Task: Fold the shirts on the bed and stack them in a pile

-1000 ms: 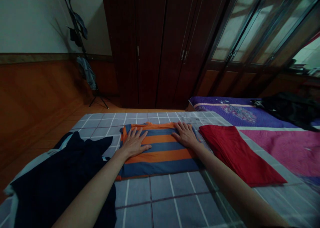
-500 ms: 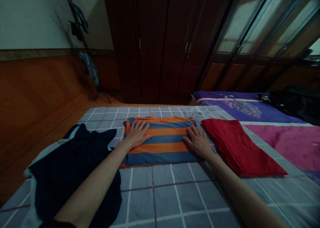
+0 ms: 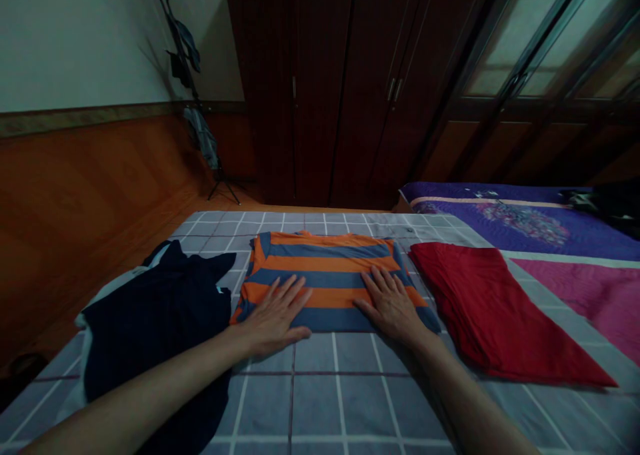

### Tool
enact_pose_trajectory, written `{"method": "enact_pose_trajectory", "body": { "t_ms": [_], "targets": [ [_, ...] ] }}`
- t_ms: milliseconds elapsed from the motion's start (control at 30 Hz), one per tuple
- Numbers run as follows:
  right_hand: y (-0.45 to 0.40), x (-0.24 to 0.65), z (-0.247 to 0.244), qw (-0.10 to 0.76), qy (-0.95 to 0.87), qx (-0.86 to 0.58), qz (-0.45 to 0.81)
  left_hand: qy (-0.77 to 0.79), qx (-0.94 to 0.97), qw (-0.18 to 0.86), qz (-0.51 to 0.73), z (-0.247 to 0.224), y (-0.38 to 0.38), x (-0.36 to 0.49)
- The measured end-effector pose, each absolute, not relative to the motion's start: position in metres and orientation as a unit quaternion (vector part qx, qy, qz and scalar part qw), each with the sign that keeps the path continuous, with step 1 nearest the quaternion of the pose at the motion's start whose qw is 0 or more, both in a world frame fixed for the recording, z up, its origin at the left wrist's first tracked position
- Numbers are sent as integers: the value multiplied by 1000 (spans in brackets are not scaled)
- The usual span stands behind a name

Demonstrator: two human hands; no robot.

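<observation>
An orange and blue striped shirt (image 3: pixel 330 278) lies folded in a flat rectangle on the grey checked bedsheet (image 3: pixel 320 402). My left hand (image 3: pixel 277 315) rests flat near its front left corner, fingers stretched out on the cloth. On the right part of the shirt lies my right hand (image 3: pixel 393 305), palm down with the fingers spread. Neither hand grips anything. To the right sits a folded red garment (image 3: pixel 495 308). A dark navy garment (image 3: pixel 160 308) is heaped loosely on the left, partly behind my left forearm.
Past the bed's far edge stands a dark wooden wardrobe (image 3: pixel 325 95). A coat stand (image 3: pixel 193 82) with a few items is in the back left corner. At the right, a purple and pink bedspread (image 3: pixel 500 215) carries a dark heap of cloth (image 3: pixel 610 205).
My left hand has slid toward me to the shirt's front edge. My right hand has shifted slightly inward over the stripes. The view has turned a little to the left.
</observation>
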State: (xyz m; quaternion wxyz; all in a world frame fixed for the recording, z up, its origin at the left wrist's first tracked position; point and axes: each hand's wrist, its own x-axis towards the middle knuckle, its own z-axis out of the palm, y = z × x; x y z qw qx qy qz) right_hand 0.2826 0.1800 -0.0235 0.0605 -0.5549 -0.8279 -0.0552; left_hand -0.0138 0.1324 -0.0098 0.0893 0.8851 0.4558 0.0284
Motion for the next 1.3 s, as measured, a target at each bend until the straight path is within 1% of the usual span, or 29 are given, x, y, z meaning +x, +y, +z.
{"method": "enact_pose_trajectory", "body": {
  "t_ms": [100,167,267,400,533,667,767,867,933,1000,1100,1200,1300],
  "targets": [
    [194,306,-24,66,-777,-621,-77,496,864,83,18,-5,119,-58],
    [200,312,-24,73,-754,-648,-80,511,856,78,23,1,118,-73],
    [200,313,-17,79,-735,-668,-81,541,838,62,35,6,131,-78],
    [194,320,1,59,-718,-689,-76,571,817,74,45,-2,153,-76],
    [192,336,13,29,-703,-710,-40,579,798,78,147,-14,157,-83],
    [192,342,21,-17,-673,-739,10,578,770,114,246,-15,155,-93],
    [190,338,26,-33,-643,-765,29,581,756,127,274,-13,156,-94],
    [190,336,27,-28,-623,-780,43,576,751,131,295,-13,157,-93],
    [192,338,26,-8,-609,-791,65,575,745,135,311,-12,157,-92],
    [196,342,25,28,-593,-794,129,576,735,140,328,-12,158,-92],
    [197,345,25,134,-560,-760,302,579,719,151,353,-13,160,-92],
    [193,342,27,251,-493,-681,480,583,695,170,386,-15,162,-93],
    [191,336,28,329,-420,-601,596,580,654,209,438,-17,163,-93]
  ]
}}
